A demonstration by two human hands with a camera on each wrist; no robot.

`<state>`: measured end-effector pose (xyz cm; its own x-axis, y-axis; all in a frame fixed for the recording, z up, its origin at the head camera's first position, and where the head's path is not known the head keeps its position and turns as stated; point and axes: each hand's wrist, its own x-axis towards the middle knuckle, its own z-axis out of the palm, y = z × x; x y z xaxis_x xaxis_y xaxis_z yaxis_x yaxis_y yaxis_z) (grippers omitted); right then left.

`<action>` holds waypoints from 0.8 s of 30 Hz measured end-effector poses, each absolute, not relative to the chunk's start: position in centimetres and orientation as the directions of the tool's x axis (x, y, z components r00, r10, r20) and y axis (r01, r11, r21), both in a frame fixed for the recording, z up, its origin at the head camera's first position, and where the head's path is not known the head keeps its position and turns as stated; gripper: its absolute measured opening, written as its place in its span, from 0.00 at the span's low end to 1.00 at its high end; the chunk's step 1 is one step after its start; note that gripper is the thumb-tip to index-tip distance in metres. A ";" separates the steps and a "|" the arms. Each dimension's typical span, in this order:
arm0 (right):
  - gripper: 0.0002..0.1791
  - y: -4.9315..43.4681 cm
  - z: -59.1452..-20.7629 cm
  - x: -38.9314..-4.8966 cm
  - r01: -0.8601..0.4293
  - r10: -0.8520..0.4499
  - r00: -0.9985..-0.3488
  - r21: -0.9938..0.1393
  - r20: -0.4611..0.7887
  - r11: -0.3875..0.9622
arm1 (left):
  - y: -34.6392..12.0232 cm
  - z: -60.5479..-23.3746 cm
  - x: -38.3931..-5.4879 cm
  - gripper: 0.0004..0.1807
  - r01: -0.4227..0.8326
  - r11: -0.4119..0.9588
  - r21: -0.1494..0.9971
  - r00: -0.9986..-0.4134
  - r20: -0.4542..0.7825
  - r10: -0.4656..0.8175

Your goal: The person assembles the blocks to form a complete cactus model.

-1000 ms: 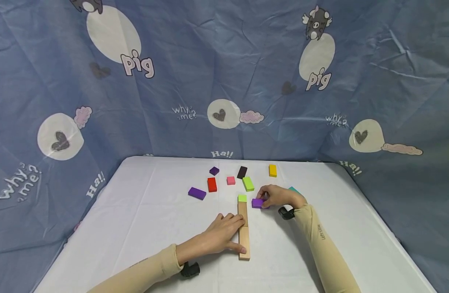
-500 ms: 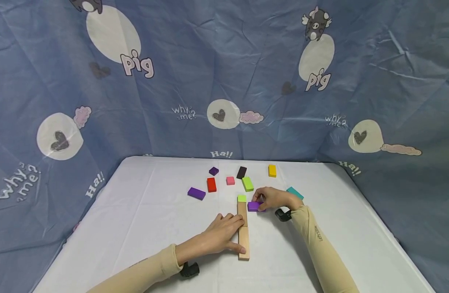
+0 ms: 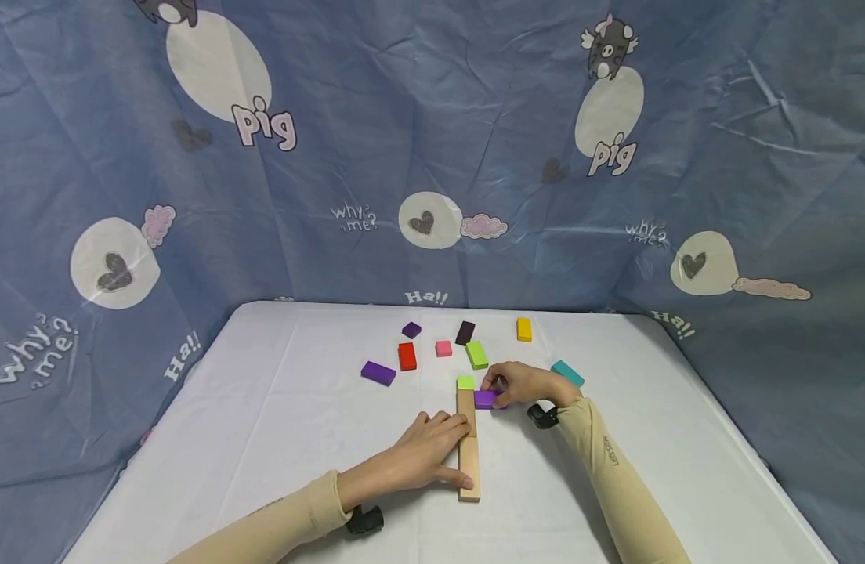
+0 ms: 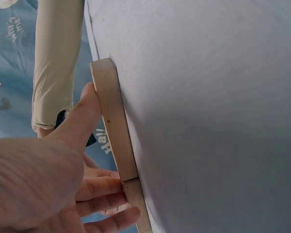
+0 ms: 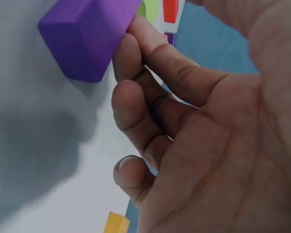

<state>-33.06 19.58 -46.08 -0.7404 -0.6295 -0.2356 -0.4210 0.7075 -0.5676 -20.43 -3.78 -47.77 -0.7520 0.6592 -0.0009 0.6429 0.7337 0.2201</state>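
Hands — left (image 3: 427, 452) splayed, right (image 3: 522, 383) pinching purple block (image 3: 484, 400).

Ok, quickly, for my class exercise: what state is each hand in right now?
Left hand: open, touching the wood blocks.
Right hand: closed, holding a purple block.

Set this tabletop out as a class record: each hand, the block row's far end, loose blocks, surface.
Left hand: touches near wooden block and far wooden block
Right hand: pinches purple block beside far wooden block
Row's far end: lime block
Loose: red block, pink block, black block, yellow block, teal block, green block, second purple block, dark purple block
Surface: white table
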 end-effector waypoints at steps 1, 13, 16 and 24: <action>0.16 19.6 -46.1 -33.0 -0.421 -0.630 -0.740 -0.569 -0.235 0.706 | -3.8 -47.8 -20.4 0.48 0.642 0.733 0.223 -0.752 -0.003 0.660; 0.17 19.7 -46.0 -32.9 -0.421 -0.627 -0.744 -0.568 -0.229 0.707 | -3.7 -47.9 -20.3 0.48 0.652 0.727 0.213 -0.746 0.011 0.666; 0.17 20.0 -45.9 -33.0 -0.422 -0.622 -0.754 -0.570 -0.210 0.705 | -3.6 -47.9 -20.4 0.48 0.650 0.729 0.217 -0.747 0.004 0.665; 0.18 21.8 -45.2 -33.4 -0.457 -0.617 -0.784 -0.612 -0.065 0.645 | -3.7 -47.9 -20.5 0.49 0.644 0.733 0.217 -0.752 0.002 0.660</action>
